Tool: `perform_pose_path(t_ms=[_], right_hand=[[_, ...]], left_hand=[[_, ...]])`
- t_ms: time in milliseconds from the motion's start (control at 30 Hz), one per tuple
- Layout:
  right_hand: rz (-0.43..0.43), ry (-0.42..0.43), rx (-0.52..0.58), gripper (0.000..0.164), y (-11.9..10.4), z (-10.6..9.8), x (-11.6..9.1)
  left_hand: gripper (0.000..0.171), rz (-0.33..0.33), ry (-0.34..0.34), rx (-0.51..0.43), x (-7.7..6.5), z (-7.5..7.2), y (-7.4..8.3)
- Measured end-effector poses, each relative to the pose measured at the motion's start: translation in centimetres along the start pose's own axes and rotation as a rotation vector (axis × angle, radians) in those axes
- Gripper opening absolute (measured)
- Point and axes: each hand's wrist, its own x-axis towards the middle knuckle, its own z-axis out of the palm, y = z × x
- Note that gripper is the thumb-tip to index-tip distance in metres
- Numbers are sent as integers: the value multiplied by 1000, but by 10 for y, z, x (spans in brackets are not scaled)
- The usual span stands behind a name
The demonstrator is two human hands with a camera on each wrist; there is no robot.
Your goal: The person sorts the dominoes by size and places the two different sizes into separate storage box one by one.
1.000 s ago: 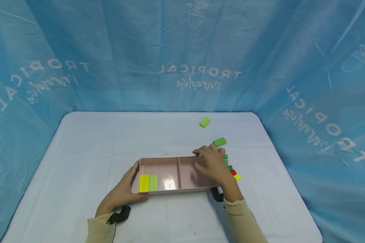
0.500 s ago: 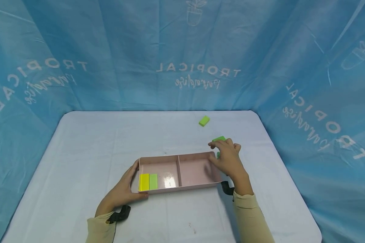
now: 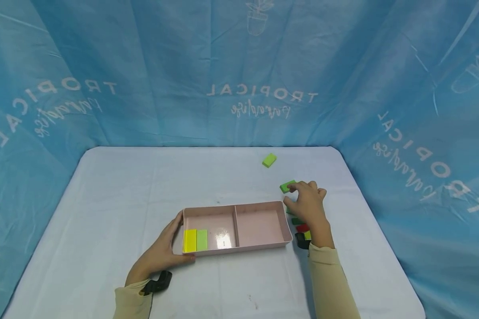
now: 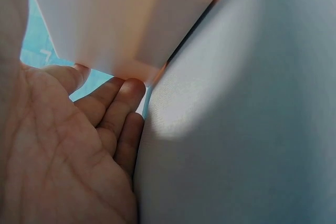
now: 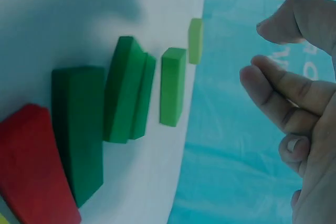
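A shallow pink box [image 3: 263, 223] with one divider lies on the table. My left hand [image 3: 161, 250] grips its left end, thumb along the front wall and fingers at the side; the left wrist view shows fingertips against the wall. In the left compartment lie a yellow block [image 3: 190, 240] and a light green block [image 3: 202, 240], side by side. Past the box's right end hovers my right hand [image 3: 309, 210], thumb and fingers apart, holding nothing. Below it, partly hidden, stand a red block [image 5: 34, 163], a dark green block [image 5: 79, 129] and two green blocks [image 5: 125, 95].
Farther back are a bright green block [image 5: 172, 87] near the right fingertips and a lime block [image 3: 269, 160] near the table's far edge. A yellow block [image 3: 308, 235] shows beside the right wrist. Blue curtains [image 3: 239, 119] surround the white table [image 3: 123, 190].
My right hand has moved right, from above the box's right compartment to over the loose blocks beside it. The left hand and the blocks in the box have stayed in place.
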Motion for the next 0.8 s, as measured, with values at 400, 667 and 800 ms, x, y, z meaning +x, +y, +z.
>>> perform_pose_path(t_ms=[400,667,800], right_hand=[[134,-6,-123,55,9,9,17],[232,-55,-223,68,17,12,28],[248,-75,-226,69,17,13,33]], left_hand=[[136,-12,2,-15,-2,-2,2],[134,-19,-9,3,-1,-2,2],[134,-20,-9,1,-1,-2,2]])
